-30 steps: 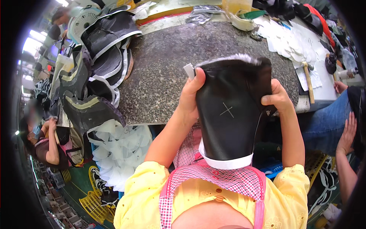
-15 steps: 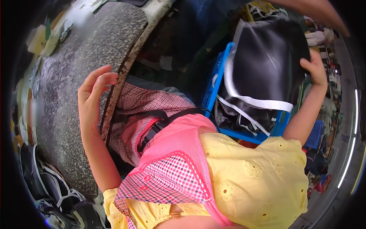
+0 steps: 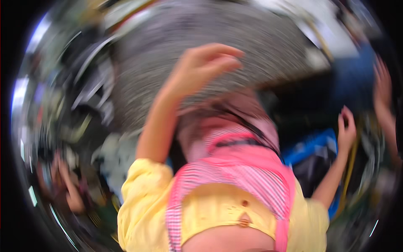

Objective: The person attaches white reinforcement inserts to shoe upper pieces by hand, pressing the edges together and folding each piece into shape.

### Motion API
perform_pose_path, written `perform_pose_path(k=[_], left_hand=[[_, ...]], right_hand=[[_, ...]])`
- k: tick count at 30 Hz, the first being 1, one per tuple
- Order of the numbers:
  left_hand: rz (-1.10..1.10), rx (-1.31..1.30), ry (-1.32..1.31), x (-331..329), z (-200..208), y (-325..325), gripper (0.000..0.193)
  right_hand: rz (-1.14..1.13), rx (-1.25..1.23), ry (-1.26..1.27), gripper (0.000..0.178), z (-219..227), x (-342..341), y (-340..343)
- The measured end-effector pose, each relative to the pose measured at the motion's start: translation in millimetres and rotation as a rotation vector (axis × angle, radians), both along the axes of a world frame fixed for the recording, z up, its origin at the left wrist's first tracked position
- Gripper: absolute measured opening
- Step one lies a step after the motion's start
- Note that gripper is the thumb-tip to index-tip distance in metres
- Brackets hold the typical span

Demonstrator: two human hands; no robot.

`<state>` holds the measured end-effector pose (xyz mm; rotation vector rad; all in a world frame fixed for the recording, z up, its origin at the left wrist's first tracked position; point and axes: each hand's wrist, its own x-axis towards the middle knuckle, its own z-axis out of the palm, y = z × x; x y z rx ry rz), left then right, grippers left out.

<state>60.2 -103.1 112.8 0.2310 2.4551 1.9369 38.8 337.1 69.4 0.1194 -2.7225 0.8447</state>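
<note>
My left hand (image 3: pixel 208 65) is raised above the grey speckled worktop (image 3: pixel 147 96), its fingers loosely stretched and nothing in them. On the right, my right hand (image 3: pixel 346 130) is up beside the blue plastic basket (image 3: pixel 331 136). Its thumb and fingers stand apart, and I see nothing between them. Dark pieces (image 3: pixel 308 170) lie in the basket, too smeared by motion to make out singly.
Black pieces with white edging (image 3: pixel 94 84) are heaped at the worktop's left. A co-worker's hand (image 3: pixel 382 86) shows at the far right, near blue cloth (image 3: pixel 352 80). Another person's hands (image 3: pixel 63 172) are blurred at the lower left.
The view has swung to the left, so the worktop now fills the upper middle. My right hand has let go of the black sheet with the white edge. My left hand remains raised.
</note>
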Motion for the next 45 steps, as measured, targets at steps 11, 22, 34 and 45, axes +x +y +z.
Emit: perform_pose_path(k=[11,22,34,45], left_hand=[[1.345,-1.057,0.428,216.3,47.9,-188.4,0.054],[1.393,-1.417,0.172,189.0,24.7,-286.7,0.071],[1.208,-1.040,0.391,216.6,-7.1,-280.6,0.055],[1.434,-0.940,0.448,229.2,-37.7,-287.1,0.066]], right_hand=[[1.735,-0.112,0.101,0.032,28.6,38.9,-386.7],[1.532,-0.286,-0.855,0.053,-18.2,-10.5,-488.6],[0.967,-1.356,-1.592,0.032,-73.0,-111.5,-765.6],[1.200,-1.170,-0.605,0.018,20.1,-5.3,-630.3]])
